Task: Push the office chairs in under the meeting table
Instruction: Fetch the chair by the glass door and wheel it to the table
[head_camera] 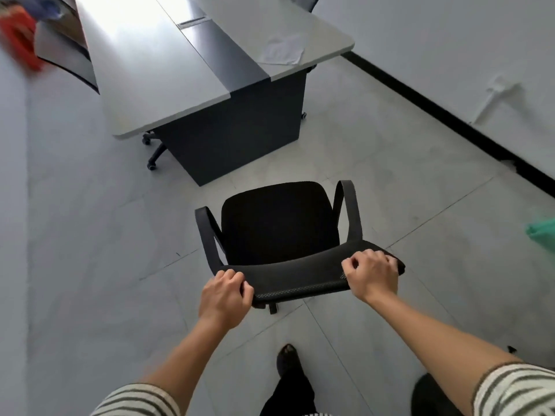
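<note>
At the near edge, two striped sleeves (pixel 516 388) and a dark-shod foot (pixel 286 357) are seen above the pale grey tiled floor (pixel 390 181). Both forearms are stretched forward to a black mesh office chair with curved armrests (pixel 279 223), which is viewed from behind and above. The top edge of its backrest is gripped at both ends: the left hand (pixel 223 295) is curled closed over the left corner, and the right hand (pixel 371 276) is curled closed over the right corner, fingers wrapped over the rim. The chair stands on the open floor, well apart from the counter, with its seat turned toward the counter's near end.

Farther off, a long light grey counter with a dark central strip and a dark end panel (pixel 168 85) is set lengthwise away from the viewer. A sheet of white paper (pixel 282 51) lies flat near its right corner. At the counter's left side, the black wheeled base of another chair (pixel 153 151) shows from beneath the top. A black skirting strip (pixel 450 118) runs along the white wall at the right.
</note>
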The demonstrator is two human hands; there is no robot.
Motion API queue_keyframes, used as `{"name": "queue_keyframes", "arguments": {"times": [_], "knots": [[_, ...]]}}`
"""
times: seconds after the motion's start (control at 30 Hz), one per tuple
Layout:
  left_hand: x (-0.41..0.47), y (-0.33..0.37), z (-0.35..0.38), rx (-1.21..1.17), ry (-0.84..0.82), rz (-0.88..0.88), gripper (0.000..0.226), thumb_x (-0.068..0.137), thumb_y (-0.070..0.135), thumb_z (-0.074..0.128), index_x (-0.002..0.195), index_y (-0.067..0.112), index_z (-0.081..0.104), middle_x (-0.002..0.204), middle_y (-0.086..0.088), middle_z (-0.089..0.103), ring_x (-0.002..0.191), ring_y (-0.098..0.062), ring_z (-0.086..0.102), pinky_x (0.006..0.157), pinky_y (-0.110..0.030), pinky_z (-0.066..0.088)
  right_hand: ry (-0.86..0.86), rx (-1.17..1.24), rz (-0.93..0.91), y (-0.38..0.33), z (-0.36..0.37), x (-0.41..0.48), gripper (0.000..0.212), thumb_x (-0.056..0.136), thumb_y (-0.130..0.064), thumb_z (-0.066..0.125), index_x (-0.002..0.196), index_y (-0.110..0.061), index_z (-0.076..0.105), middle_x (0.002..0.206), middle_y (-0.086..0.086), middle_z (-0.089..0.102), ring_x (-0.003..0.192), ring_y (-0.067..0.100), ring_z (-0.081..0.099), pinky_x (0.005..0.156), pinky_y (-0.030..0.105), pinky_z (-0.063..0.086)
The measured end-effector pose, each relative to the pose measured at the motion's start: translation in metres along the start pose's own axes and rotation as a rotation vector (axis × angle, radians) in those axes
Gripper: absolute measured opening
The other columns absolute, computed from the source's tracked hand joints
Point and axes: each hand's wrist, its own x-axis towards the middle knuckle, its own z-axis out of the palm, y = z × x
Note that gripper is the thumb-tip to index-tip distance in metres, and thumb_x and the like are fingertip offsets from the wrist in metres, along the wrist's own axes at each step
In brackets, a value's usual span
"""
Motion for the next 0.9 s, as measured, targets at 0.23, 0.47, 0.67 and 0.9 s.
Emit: {"name": "queue_keyframes", "arguments": {"times": [0.23, 0.47, 0.67, 0.9], "knots": [[0.111, -0.015, -0.006, 0.043, -0.023, 0.009, 0.032, 0.079, 0.038, 0.033, 0.066, 0.018, 0.055, 0.067, 0.001, 0.056, 0.064, -0.017, 0.05, 0.055, -0.027, 0.037, -0.018, -0.021, -0.021, -0.03, -0.012, 0.102, 0.044, 0.084, -0.046, 0.03, 0.082, -0.022, 0.067, 0.092, -0.001, 0.067, 0.088, 0.02, 0.055, 0.088, 0.039, 0.036], [0.202, 0.002, 0.001, 0.023, 0.002, -0.061, 0.031, 0.08, 0.036, 0.036, 0.066, 0.017, 0.057, 0.066, 0.002, 0.056, 0.062, -0.017, 0.049, 0.052, -0.028, 0.04, 0.042, 0.013, -0.09, -0.032, -0.023, 0.214, 0.044, 0.081, -0.045, 0.03, 0.076, -0.023, 0.067, 0.085, -0.003, 0.068, 0.081, 0.019, 0.057, 0.083, 0.037, 0.038], [0.285, 0.045, 0.009, 0.015, 0.047, -0.196, 0.032, 0.077, 0.036, 0.036, 0.063, 0.017, 0.056, 0.064, 0.002, 0.057, 0.061, -0.018, 0.051, 0.053, -0.027, 0.035, 0.031, 0.032, -0.206, -0.023, -0.042, 0.337, 0.044, 0.08, -0.044, 0.03, 0.072, -0.02, 0.066, 0.081, -0.001, 0.067, 0.079, 0.021, 0.056, 0.082, 0.037, 0.038], [0.36, 0.092, 0.017, -0.028, 0.042, -0.367, 0.032, 0.076, 0.037, 0.036, 0.064, 0.017, 0.057, 0.066, 0.002, 0.058, 0.062, -0.018, 0.05, 0.054, -0.026, 0.033, -0.026, 0.008, -0.337, -0.017, -0.067, 0.459, 0.042, 0.081, -0.044, 0.032, 0.076, -0.021, 0.066, 0.085, -0.001, 0.067, 0.084, 0.021, 0.056, 0.084, 0.036, 0.036]]}}
